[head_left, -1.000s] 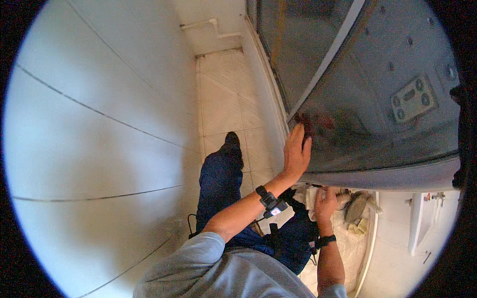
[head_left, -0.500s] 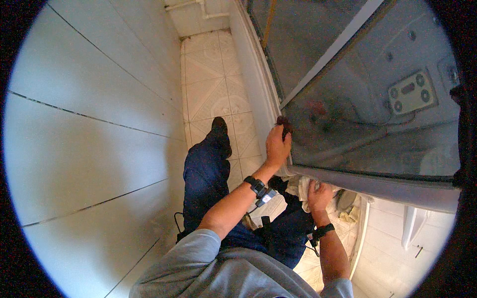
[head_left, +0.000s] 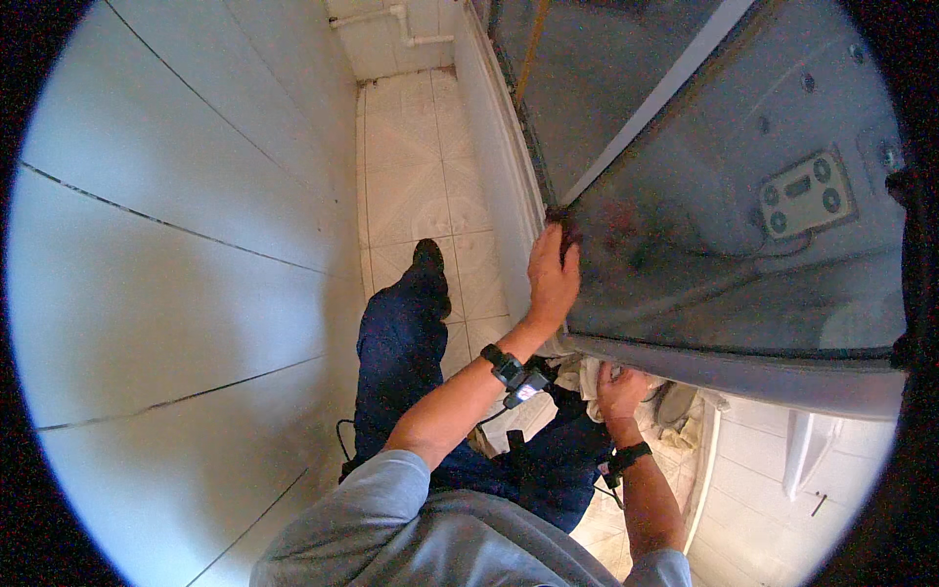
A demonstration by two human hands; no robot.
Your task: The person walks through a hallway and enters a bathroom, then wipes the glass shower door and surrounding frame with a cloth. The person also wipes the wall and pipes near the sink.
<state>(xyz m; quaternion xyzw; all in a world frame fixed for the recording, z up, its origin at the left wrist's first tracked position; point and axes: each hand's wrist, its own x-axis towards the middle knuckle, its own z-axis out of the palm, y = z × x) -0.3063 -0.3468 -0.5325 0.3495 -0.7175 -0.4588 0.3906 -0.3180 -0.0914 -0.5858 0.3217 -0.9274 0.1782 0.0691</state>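
Note:
My left hand [head_left: 555, 284] reaches to the edge of a dark glass panel [head_left: 685, 284]. Its fingers are bent over a small dark reddish-brown thing [head_left: 561, 217], mostly hidden, whose kind I cannot make out; it touches the panel's corner by the white frame [head_left: 533, 186]. Lower right, under the grey rounded rim [head_left: 782, 380], my right hand [head_left: 620, 393] is closed at a pale crumpled cloth [head_left: 590, 376]. Its fingertips are partly hidden against the cloth and rim. Both wrists wear black bands.
A pale tiled wall [head_left: 176, 293] rises close on my left. Patterned floor tiles [head_left: 401, 147] run ahead to white pipes [head_left: 403, 27]. Behind the glass is a panel with round parts [head_left: 802, 194]. Grey and yellowish items [head_left: 680, 403] lie right of my right hand.
My left hand has slid slightly up along the panel's edge, its fingers straighter. My right hand has shifted a little left and down. The view has tilted slightly.

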